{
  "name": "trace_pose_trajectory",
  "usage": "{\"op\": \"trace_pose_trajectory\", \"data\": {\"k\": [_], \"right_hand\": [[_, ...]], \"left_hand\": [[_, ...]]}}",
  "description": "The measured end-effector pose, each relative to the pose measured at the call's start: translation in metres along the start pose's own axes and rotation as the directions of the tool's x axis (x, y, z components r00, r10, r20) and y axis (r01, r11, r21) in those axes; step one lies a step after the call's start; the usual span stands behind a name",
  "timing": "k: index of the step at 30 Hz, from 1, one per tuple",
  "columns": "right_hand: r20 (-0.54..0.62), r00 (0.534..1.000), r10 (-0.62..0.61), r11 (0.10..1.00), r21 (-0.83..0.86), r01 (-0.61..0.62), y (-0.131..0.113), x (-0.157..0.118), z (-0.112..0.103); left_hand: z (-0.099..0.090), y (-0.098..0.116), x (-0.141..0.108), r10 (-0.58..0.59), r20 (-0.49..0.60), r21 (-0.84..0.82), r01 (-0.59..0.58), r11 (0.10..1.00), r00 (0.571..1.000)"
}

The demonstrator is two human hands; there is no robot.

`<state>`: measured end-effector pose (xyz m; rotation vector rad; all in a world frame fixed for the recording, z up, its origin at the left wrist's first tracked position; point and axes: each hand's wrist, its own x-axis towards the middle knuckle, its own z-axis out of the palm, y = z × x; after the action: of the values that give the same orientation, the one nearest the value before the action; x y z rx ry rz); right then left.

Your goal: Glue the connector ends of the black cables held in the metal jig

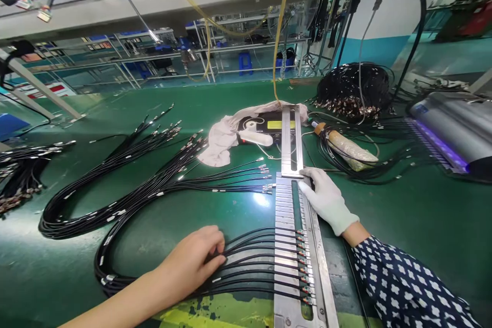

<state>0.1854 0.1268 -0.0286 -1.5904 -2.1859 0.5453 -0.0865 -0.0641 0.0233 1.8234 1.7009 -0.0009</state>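
Note:
A slotted metal fixture [284,266] lies lengthwise on the green table, with several black cables [249,264] seated across its lower half and small connectors [306,266] at their right ends. My bare left hand [202,256] rests by these cables, fingers curled together at the topmost ones; what they pinch is hidden. My right hand [326,200], in a white glove, has thumb and fingers at the lower end of a metal frame [286,143], which lies over the fixture's far end. More loose cable ends [265,177] stop just left of the fixture.
Cable bundles [57,215] curve across the left. Behind the fixture are a device with a yellow display [274,124] and a cloth [219,143]. A wrapped bottle [346,148], a cable heap [353,89] and a purple-lit machine [457,128] stand at right.

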Motion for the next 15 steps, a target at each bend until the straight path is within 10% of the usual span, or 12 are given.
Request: {"op": "trace_pose_trajectory", "data": {"k": [9,15], "right_hand": [[-0.009,1.000,0.010,1.000,-0.002,-0.010,-0.002,-0.005,-0.004],[-0.007,1.000,0.009,1.000,-0.001,-0.009,-0.003,-0.004,-0.002]], "left_hand": [[0.032,-0.020,-0.029,-0.106,0.057,0.098,0.100,0.990,0.993],[0.005,0.003,-0.024,-0.099,0.180,-0.040,0.108,0.993,0.979]]}}
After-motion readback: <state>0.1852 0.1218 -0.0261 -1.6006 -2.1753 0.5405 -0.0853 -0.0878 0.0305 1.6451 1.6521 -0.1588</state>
